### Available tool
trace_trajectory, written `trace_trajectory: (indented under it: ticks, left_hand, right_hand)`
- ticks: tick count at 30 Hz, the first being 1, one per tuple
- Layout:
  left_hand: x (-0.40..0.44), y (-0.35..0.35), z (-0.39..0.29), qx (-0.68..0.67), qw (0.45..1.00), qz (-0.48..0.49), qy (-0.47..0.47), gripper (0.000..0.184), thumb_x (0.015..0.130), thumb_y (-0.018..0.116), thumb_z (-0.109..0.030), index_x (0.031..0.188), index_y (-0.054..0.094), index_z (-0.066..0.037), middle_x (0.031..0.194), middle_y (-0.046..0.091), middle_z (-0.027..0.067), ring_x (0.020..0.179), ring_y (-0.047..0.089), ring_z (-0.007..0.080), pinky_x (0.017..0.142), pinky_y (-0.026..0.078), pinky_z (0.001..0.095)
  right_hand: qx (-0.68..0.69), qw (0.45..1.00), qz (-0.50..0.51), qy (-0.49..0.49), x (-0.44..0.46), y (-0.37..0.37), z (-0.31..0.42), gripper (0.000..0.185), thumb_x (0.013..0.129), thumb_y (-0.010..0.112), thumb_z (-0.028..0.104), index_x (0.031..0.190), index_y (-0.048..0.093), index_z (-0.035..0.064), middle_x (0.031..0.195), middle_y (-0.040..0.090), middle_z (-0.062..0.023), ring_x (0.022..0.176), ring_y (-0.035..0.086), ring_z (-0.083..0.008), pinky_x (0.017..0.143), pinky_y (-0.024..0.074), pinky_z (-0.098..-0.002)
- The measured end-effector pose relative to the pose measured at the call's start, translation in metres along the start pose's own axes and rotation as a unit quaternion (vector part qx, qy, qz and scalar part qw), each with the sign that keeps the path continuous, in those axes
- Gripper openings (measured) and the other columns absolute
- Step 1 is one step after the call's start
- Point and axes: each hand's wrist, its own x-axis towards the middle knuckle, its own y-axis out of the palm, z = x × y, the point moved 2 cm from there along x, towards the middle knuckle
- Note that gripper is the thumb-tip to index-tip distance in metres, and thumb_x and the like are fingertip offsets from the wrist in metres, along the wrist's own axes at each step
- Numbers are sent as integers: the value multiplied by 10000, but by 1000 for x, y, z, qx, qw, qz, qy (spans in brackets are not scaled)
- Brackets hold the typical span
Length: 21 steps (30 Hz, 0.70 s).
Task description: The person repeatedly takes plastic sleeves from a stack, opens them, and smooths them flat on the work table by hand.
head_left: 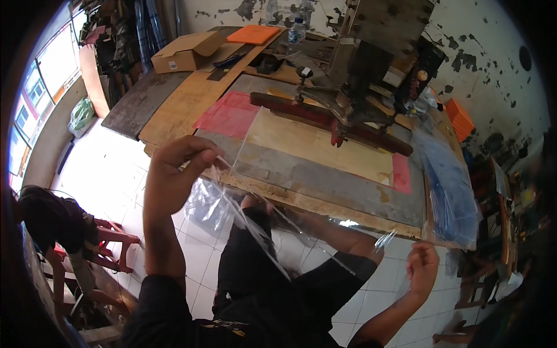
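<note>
My left hand (183,168) pinches a corner of a clear plastic sheet (249,217) in front of the table's near edge. The sheet stretches across above my lap toward the right. My right hand (422,264) is closed near the sheet's right end, below the table's right front corner; what its fingers hold is too small to make out. Beyond the hands, a long dark red press bar (331,119) spans a cream sheet (313,142) on the table, with pink material (229,113) showing at its left.
A stack of clear bluish plastic (447,191) lies at the table's right edge. A cardboard box (188,51), an orange sheet (253,34) and a bottle (296,32) stand or lie at the back. Another person (58,232) is at the far left beside a red stool (116,246).
</note>
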Motion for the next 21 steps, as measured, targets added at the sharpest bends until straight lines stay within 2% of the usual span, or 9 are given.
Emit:
trace_trajectory:
  ticks: [2, 5, 9, 12, 13, 14, 16, 18, 21]
  left_hand:
    - [-8, 17, -2, -12, 996, -69, -53, 73, 1020, 695, -38, 1032, 743, 15, 911, 768, 87, 867, 732, 144, 793, 540, 276]
    - [-22, 40, -2, 146, 971, -168, 86, 45, 950, 772, -14, 990, 753, -5, 895, 741, 105, 789, 682, 154, 713, 523, 281]
    - [-45, 67, 16, 356, 878, -275, 161, 178, 742, 919, -112, 871, 797, -115, 1343, 600, 162, 1196, 568, 280, 965, 440, 387]
    - [-43, 82, 32, 214, 900, -216, 313, 279, 773, 903, -122, 984, 725, -80, 1107, 770, 123, 972, 729, 274, 837, 540, 363]
    - [-46, 91, 31, 180, 915, -185, 311, 320, 785, 894, -132, 1019, 685, -66, 994, 813, 82, 800, 769, 229, 675, 553, 291]
    - [-46, 93, 29, 178, 915, -186, 311, 320, 785, 894, -132, 1019, 685, -66, 994, 813, 82, 800, 769, 229, 675, 553, 291]
    - [-46, 100, 19, 220, 873, -137, 414, 270, 807, 875, -151, 999, 700, -77, 1039, 817, 89, 769, 771, 179, 602, 518, 224]
    - [-49, 108, 10, 209, 879, -113, 413, 243, 827, 851, -162, 1018, 722, -83, 1066, 817, 91, 808, 773, 175, 634, 530, 244]
    - [-49, 117, -8, 202, 871, -50, 446, 283, 833, 875, -174, 1045, 706, -92, 1053, 816, 80, 826, 785, 176, 622, 549, 250]
  right_hand:
    - [-22, 997, 46, 53, -6, 9, -2, 188, 1012, 720, 163, 1129, 689, 18, 702, 604, 9, 541, 484, -48, 491, 373, -198]
    - [-64, 987, 98, 113, -16, 30, -23, 178, 992, 706, 83, 1159, 711, 22, 728, 632, -2, 619, 579, -69, 547, 439, -220]
    - [-134, 961, 187, 151, -33, 40, -58, 161, 1004, 700, 101, 1141, 724, 19, 790, 672, -18, 681, 622, -77, 587, 454, -245]
    - [-156, 944, 227, 179, -40, 41, -68, 162, 993, 724, 93, 1131, 728, 10, 831, 706, -36, 751, 676, -134, 638, 507, -289]
    - [-230, 939, 231, 105, -39, 45, -61, 176, 994, 735, 114, 1134, 727, 8, 848, 716, -50, 783, 691, -167, 679, 529, -313]
    - [-303, 923, 234, 29, -37, 48, -54, 192, 995, 747, 134, 1137, 726, 7, 865, 726, -64, 815, 707, -201, 720, 550, -338]
    - [-307, 930, 198, 41, -26, 59, -32, 319, 1004, 763, 264, 1181, 714, 3, 1046, 747, -125, 972, 715, -279, 869, 557, -404]
    - [-218, 960, 45, -170, -14, 84, 11, 518, 967, 790, 434, 1228, 702, -4, 1242, 713, -169, 1141, 688, -311, 1018, 515, -431]
    - [-156, 928, 90, -326, -2, 129, 55, 709, 878, 840, 507, 1337, 670, -5, 1383, 668, -185, 1347, 606, -375, 1123, 473, -478]
